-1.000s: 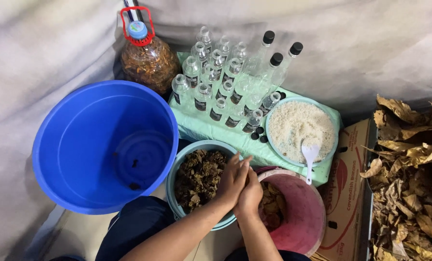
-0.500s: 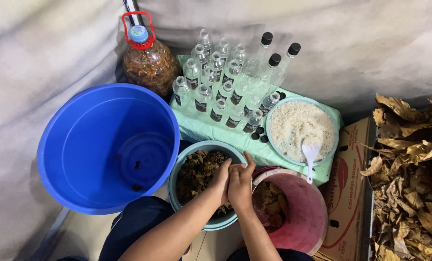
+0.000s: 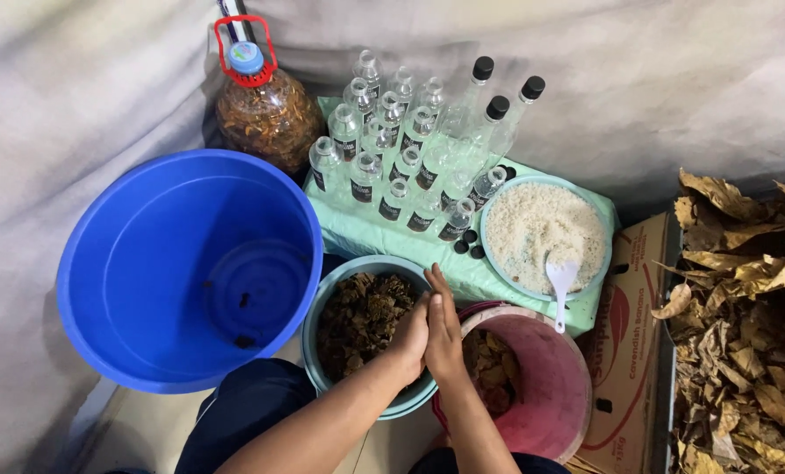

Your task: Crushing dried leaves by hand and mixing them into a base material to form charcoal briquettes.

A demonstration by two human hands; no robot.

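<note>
Head view, only one: left hand [image 3: 412,338] and right hand [image 3: 445,326] pressed palm to palm, fingers extended toward 12 o'clock, right over the inner rim of the teal bowl [image 3: 322,309]; can't tell if anything is trapped between the palms; judging by position, any crumbs would drop back into the bowl rather than onto the floor.

Teal bowl holds dark dried plant pieces [image 3: 362,320]; sits dead centre in front of the person, within short reach of both forearms; forearms come in from 6 o'clock, left from 7, right from 5, converging at the wrists.

Pink bucket [image 3: 555,386] touching the bowl at its 3 o'clock, some brown leaf bits inside; close enough for a short transfer.

Big blue tub [image 3: 103,290] at 9 o'clock of the bowl, nearly bare inside.

At 12 o'clock, on a green cloth [image 3: 366,235]: cluster of small clear bottles [image 3: 384,167], mostly uncapped, a few black-capped; loose black caps [image 3: 467,243] beside them; bowl of white grains [image 3: 542,228] with a white spoon [image 3: 561,285] at 2 o'clock.

Large jug of brown material [image 3: 268,110] at 11 o'clock; dry leaves [image 3: 744,325] at 3 o'clock by a cardboard box [image 3: 625,351].
</note>
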